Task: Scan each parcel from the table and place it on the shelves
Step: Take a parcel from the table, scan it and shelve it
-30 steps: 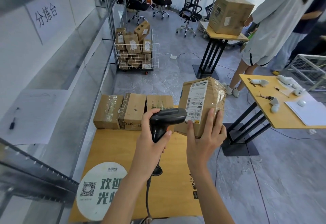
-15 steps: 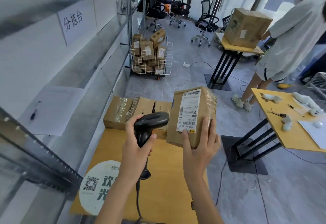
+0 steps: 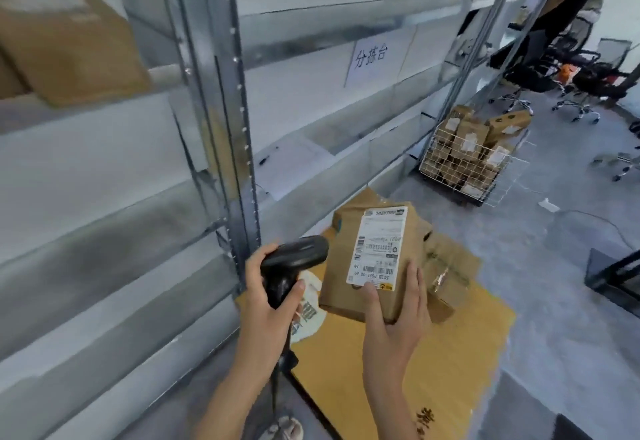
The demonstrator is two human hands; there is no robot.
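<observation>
Right hand: fingers clasped round the lower end of a parcel, thumb on the bottom edge of its white label. Parcel held in the air, label face up toward the camera, print upside down.

Left hand: closed round the grip of a black scanner; scanner head just left of the parcel, nose toward it. Cord hangs below the hand.

Table: wooden top, under and beyond both hands. More parcels lie on it, just right of and behind the held one.

Shelves: grey metal, left of the left hand and above it; upright post directly above that hand. One blurred box on an upper shelf, far up-left.

Wire cart: full of parcels, well beyond the right hand, up-right.

Sign: white sheet on the wall, above the hands.
</observation>
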